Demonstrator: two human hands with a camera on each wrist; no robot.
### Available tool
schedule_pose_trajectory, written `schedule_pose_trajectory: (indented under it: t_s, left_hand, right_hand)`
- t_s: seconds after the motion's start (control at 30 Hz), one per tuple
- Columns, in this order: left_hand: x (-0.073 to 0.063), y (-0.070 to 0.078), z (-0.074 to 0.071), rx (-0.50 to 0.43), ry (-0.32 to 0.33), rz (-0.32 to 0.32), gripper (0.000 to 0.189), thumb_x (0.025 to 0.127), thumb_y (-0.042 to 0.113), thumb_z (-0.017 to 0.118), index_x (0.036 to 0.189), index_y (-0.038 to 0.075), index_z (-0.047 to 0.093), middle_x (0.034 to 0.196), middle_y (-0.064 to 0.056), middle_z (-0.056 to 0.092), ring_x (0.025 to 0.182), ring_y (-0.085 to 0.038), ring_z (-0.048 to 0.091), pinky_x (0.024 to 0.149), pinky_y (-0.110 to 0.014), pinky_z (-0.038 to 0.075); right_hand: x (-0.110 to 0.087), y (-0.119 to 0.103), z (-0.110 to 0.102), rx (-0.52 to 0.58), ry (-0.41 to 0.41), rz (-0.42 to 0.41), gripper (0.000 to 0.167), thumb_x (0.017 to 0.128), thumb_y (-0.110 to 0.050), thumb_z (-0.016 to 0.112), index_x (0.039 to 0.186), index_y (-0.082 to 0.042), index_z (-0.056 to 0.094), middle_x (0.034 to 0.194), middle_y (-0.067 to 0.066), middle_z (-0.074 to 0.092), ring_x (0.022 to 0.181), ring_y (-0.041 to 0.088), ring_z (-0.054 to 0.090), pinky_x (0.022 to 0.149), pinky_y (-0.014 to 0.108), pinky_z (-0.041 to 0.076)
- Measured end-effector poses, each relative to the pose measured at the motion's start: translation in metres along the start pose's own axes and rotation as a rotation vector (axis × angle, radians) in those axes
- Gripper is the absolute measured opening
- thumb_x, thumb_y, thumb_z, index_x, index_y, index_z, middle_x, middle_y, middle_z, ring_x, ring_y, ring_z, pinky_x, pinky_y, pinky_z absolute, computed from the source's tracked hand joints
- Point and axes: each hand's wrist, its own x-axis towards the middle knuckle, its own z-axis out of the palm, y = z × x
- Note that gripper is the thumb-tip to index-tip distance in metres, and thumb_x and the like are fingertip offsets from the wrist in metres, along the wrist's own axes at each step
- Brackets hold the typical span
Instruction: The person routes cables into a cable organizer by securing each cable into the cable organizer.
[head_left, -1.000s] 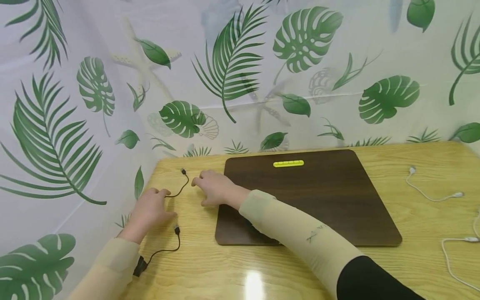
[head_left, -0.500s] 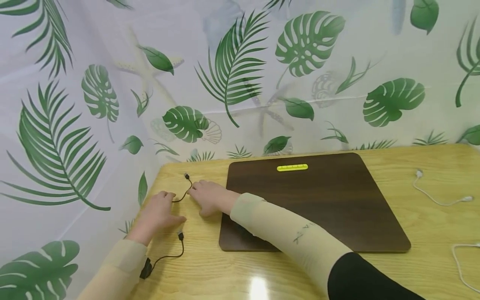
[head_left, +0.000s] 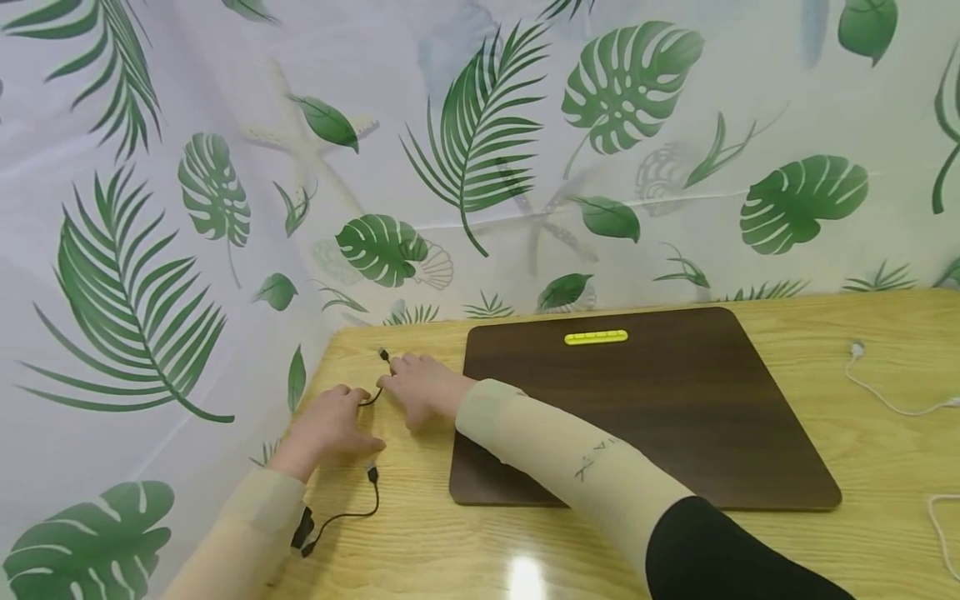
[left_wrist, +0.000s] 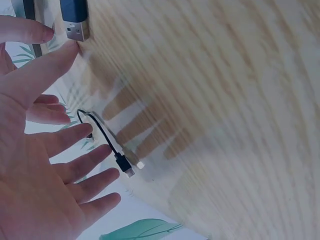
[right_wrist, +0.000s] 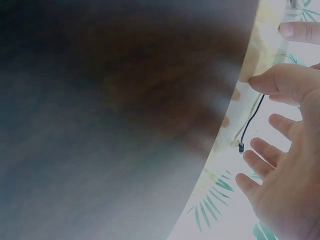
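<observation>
Near left: black cable (head_left: 372, 475) lying slack on the wooden table (head_left: 435, 550), plug end just beside the left thumb. Left hand (head_left: 330, 427), fingers spread, nothing visibly pinched. Right hand (head_left: 423, 387) opposite, fingers spread too; its sleeve (head_left: 570, 446) crosses the dark board (head_left: 645, 400), presumably because the far black cable (head_left: 384, 355) lies left of it. That cable runs between the hands, bracketed as though to suit both; contact, can't tell. Farther: yellow strip (head_left: 596, 337) near board's far edge.
</observation>
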Motion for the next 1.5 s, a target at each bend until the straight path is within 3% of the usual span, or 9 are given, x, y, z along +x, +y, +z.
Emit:
schedule_pose_trajectory:
  t_s: [0.3, 0.53, 0.8, 0.97, 1.1, 1.2, 1.4, 1.5]
  left_hand:
    - [0.001, 0.001, 0.002, -0.018, -0.022, 0.007, 0.083, 0.081, 0.043, 0.09, 0.14, -0.007, 0.06, 0.138, -0.029, 0.063, 0.128, -0.048, 0.061, 0.108, -0.059, 0.05]
    - [0.003, 0.004, 0.001, -0.004, -0.008, 0.057, 0.077, 0.081, 0.041, 0.091, 0.138, -0.004, 0.064, 0.136, -0.026, 0.065, 0.125, -0.046, 0.063, 0.107, -0.059, 0.051]
    - [0.002, 0.009, -0.001, -0.022, -0.007, 0.08, 0.06, 0.08, 0.034, 0.093, 0.126, 0.003, 0.071, 0.122, -0.018, 0.07, 0.112, -0.038, 0.069, 0.1, -0.053, 0.055]
    - [0.002, 0.013, 0.0, -0.018, -0.013, 0.102, 0.042, 0.082, 0.027, 0.09, 0.116, 0.009, 0.073, 0.102, -0.009, 0.073, 0.091, -0.027, 0.07, 0.086, -0.046, 0.058]
    - [-0.001, 0.018, 0.003, 0.032, 0.042, 0.162, 0.022, 0.084, 0.019, 0.087, 0.1, 0.012, 0.072, 0.089, -0.004, 0.072, 0.081, -0.023, 0.069, 0.076, -0.042, 0.057]
    - [-0.003, 0.022, 0.004, 0.08, 0.095, 0.2, 0.014, 0.085, 0.015, 0.083, 0.086, 0.015, 0.07, 0.083, -0.002, 0.071, 0.076, -0.023, 0.068, 0.07, -0.041, 0.057]
    - [-0.005, 0.028, 0.008, 0.099, 0.154, 0.238, 0.025, 0.088, 0.003, 0.075, 0.072, 0.016, 0.062, 0.068, 0.002, 0.063, 0.063, -0.014, 0.055, 0.059, -0.033, 0.048]
    - [-0.004, 0.031, 0.01, 0.096, 0.163, 0.233, 0.035, 0.089, 0.0, 0.072, 0.066, 0.017, 0.052, 0.062, 0.004, 0.05, 0.06, -0.013, 0.043, 0.056, -0.029, 0.038]
  right_hand:
    - [0.002, -0.004, 0.004, -0.003, -0.043, -0.027, 0.075, 0.098, -0.035, 0.069, 0.165, -0.021, 0.038, 0.168, 0.006, 0.039, 0.161, 0.026, 0.033, 0.13, 0.041, 0.032]
    - [-0.001, 0.002, 0.004, -0.016, -0.033, -0.058, 0.064, 0.098, -0.028, 0.066, 0.159, -0.023, 0.047, 0.16, 0.003, 0.048, 0.148, 0.022, 0.046, 0.12, 0.037, 0.044]
    - [-0.001, 0.005, 0.004, -0.011, -0.009, -0.057, 0.047, 0.097, -0.021, 0.068, 0.143, -0.024, 0.061, 0.142, 0.003, 0.057, 0.127, 0.02, 0.056, 0.111, 0.035, 0.05]
    - [-0.002, 0.005, 0.002, -0.022, 0.007, -0.067, 0.03, 0.095, -0.018, 0.07, 0.124, -0.023, 0.066, 0.132, 0.002, 0.062, 0.117, 0.02, 0.058, 0.1, 0.033, 0.052]
    - [-0.002, 0.005, 0.0, -0.033, 0.022, -0.08, 0.009, 0.095, -0.015, 0.07, 0.101, -0.021, 0.066, 0.116, 0.0, 0.067, 0.108, 0.019, 0.061, 0.089, 0.031, 0.051]
    - [-0.001, 0.006, 0.001, -0.042, 0.028, -0.089, 0.012, 0.097, -0.013, 0.069, 0.089, -0.021, 0.065, 0.107, -0.001, 0.07, 0.103, 0.017, 0.063, 0.086, 0.028, 0.051]
    - [0.001, 0.009, 0.003, -0.043, 0.032, -0.132, 0.016, 0.096, -0.009, 0.068, 0.086, -0.02, 0.069, 0.104, -0.001, 0.072, 0.091, 0.015, 0.061, 0.081, 0.025, 0.049]
    - [0.0, 0.01, 0.003, -0.019, 0.04, -0.145, 0.018, 0.097, -0.008, 0.067, 0.084, -0.02, 0.067, 0.099, 0.0, 0.07, 0.082, 0.012, 0.055, 0.074, 0.023, 0.046]
